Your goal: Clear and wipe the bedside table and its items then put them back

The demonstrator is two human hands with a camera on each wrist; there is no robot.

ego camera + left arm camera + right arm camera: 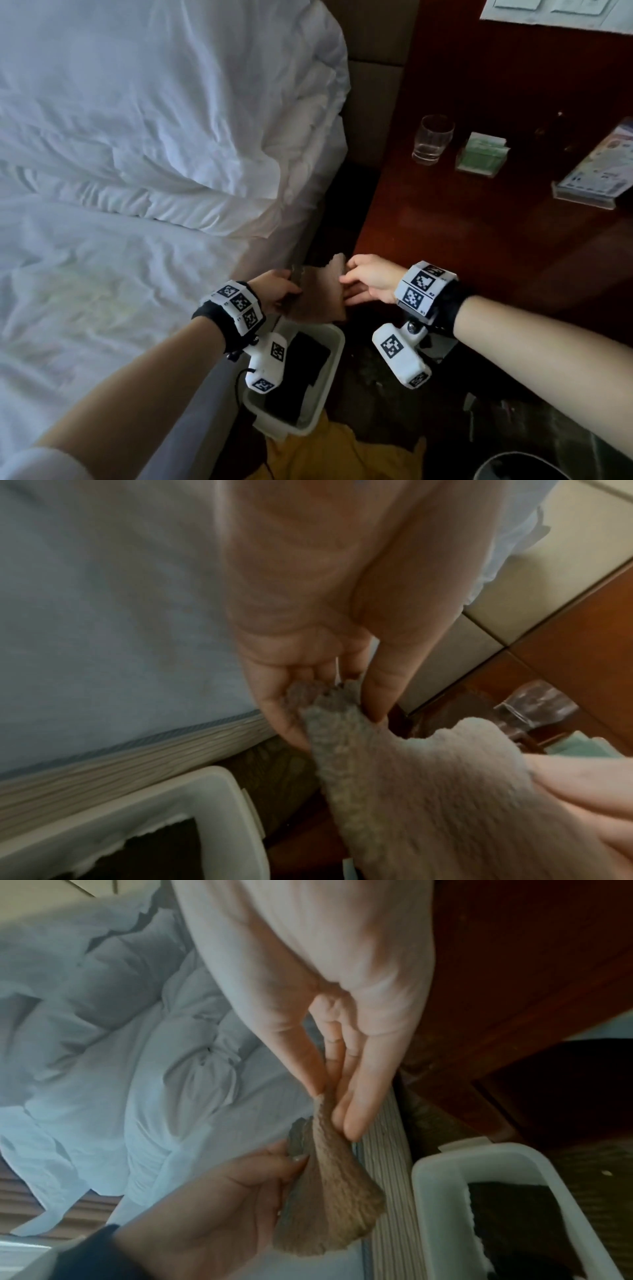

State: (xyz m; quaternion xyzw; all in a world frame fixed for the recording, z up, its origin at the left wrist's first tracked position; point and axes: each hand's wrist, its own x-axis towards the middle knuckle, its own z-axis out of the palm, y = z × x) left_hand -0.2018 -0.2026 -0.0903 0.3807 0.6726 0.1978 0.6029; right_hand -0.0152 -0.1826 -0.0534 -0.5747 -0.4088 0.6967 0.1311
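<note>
Both hands (318,291) pinching brown cloth (320,296), over white bin (334,370)

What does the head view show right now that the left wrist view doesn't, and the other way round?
Only the head view shows the bedside table's whole top with the green packet and a leaflet holder, plus both wrists. Only the left wrist view shows the left hand's thumb and fingers pinching a corner of the cloth close up. Both show the cloth held between the two hands, the right hand, the white bin, the glass and the bed.
</note>
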